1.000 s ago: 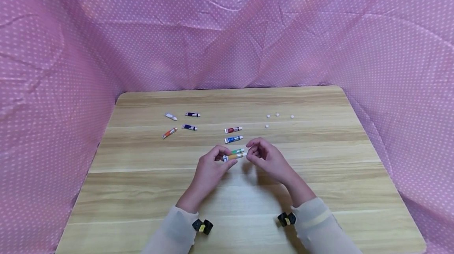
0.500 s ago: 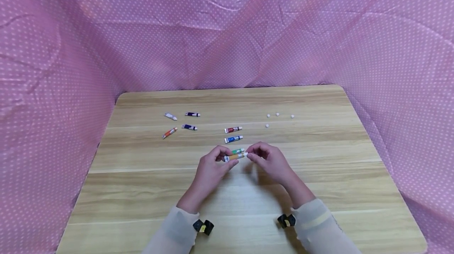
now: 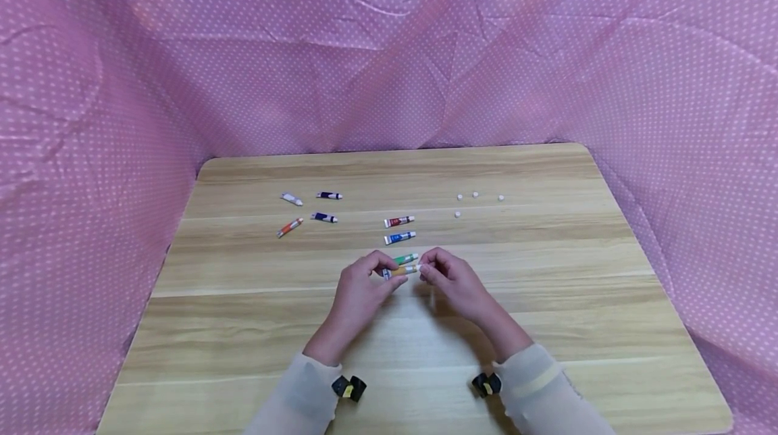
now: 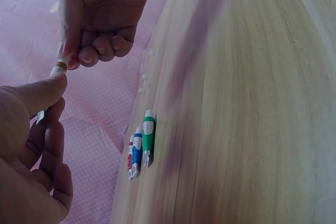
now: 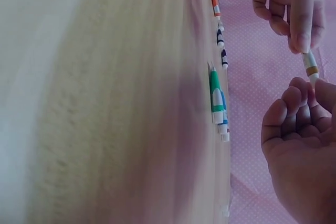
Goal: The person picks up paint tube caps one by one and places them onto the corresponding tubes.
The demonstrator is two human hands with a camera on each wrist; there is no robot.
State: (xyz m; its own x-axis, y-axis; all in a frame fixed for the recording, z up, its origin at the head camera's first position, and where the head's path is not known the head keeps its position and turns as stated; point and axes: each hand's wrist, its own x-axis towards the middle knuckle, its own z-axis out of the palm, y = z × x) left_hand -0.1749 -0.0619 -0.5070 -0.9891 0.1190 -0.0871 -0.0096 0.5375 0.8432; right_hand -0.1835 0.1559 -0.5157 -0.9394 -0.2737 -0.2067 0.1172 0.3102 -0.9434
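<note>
My left hand [image 3: 365, 281] pinches a small ochre paint tube [image 3: 404, 271] by its body between thumb and fingers, above the table. At the tube's white tip, my right hand [image 3: 454, 284] has its thumb and forefinger closed together; its other fingers are curled in the left wrist view. A brown band [image 5: 312, 70] shows near that white end in the right wrist view. Just beyond the held tube lies a green paint tube [image 4: 148, 134]. Farther back are a blue paint tube [image 3: 400, 238] and a red paint tube [image 3: 399, 221], roughly parallel.
At the left of the wooden table [image 3: 243, 327] lie an orange tube [image 3: 290, 227], a pale tube [image 3: 292, 199] and two dark tubes [image 3: 324, 217]. Several small white caps [image 3: 458, 215] sit at the back right. Pink dotted cloth [image 3: 389, 84] surrounds the table.
My right hand has gone from loosely parted fingers to pinching at the tube's white tip, then shifted slightly down and left. My left hand has stayed nearly still with the ochre tube.
</note>
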